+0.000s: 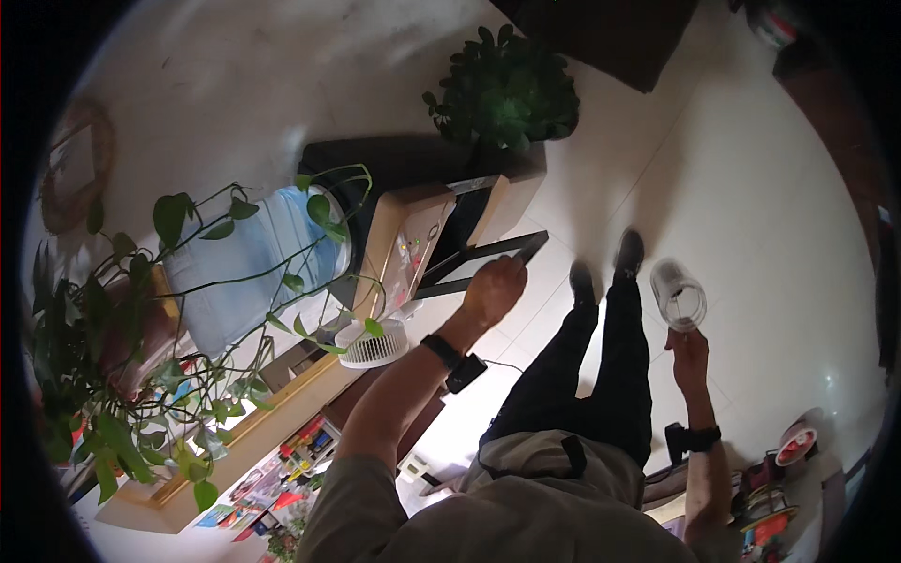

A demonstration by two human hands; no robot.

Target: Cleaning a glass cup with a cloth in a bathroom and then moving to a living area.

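Note:
My left hand (495, 290) grips the outer edge of a dark-framed door (450, 279) with a clear or pale panel. The door stands swung out from the front of a water dispenser (398, 253), whose small indicator lights glow. On top of the dispenser sits a large blue-tinted water bottle (264, 243). Out to the right, my right hand (688, 359) holds a clear glass mug (677, 292) near its rim, apparently by a handle that the fingers partly hide. The mug is tilted, and I cannot tell whether it has liquid in it.
Trailing vine leaves (218, 229) hang across the bottle. A bushy potted plant (507, 91) stands beyond the dispenser. A white slatted round object (373, 343) is near my left forearm. Dark furniture (598, 35) stands on the tiled floor (767, 211). Cluttered items (767, 521) lie at lower right.

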